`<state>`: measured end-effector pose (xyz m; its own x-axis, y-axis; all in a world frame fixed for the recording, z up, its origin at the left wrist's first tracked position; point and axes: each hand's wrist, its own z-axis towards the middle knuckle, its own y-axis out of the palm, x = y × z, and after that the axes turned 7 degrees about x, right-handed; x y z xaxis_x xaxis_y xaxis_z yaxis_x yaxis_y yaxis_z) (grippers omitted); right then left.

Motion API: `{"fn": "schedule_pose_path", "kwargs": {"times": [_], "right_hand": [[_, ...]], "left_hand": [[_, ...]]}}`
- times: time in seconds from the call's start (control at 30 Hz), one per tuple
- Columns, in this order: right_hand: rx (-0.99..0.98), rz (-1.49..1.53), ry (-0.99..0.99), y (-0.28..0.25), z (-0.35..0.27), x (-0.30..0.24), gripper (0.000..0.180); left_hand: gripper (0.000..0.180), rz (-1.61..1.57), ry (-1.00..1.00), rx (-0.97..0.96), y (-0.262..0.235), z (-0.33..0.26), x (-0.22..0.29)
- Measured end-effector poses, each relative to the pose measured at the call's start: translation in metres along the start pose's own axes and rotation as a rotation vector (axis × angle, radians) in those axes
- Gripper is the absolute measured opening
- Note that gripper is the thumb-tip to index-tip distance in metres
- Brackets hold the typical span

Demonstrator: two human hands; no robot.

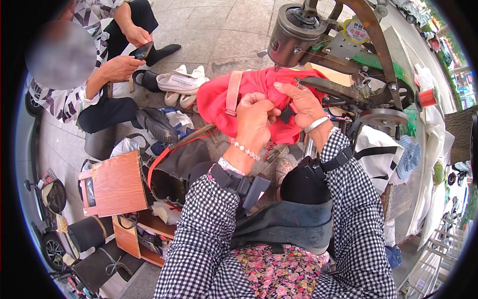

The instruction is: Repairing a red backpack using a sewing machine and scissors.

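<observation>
Right hand (307, 105) on red bag (213, 102), outdoors above paving (199, 27)

I can't tell if the left hand (255, 115) holds anything; the machine (337, 51) is cut off above, the seated person's head (60, 55) blurred.

Checked sleeves (201, 224) carry 2 black wrist straps (339, 160).
</observation>
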<state>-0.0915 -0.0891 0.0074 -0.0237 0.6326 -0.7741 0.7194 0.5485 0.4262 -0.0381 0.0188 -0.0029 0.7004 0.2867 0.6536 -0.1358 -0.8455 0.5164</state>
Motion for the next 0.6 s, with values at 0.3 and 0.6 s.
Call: {"fn": "schedule_pose_path", "kwargs": {"times": [0.3,0.6], "right_hand": [[0.035,0.028,-0.016,0.005,-0.003,0.005,0.020],[-0.062,0.044,-0.010,-0.003,0.003,0.008,0.017]], "left_hand": [[0.028,0.741,0.863,0.182,-0.002,0.012,0.001],[0.015,0.704,0.725,0.106,-0.005,0.029,0.005]]}}
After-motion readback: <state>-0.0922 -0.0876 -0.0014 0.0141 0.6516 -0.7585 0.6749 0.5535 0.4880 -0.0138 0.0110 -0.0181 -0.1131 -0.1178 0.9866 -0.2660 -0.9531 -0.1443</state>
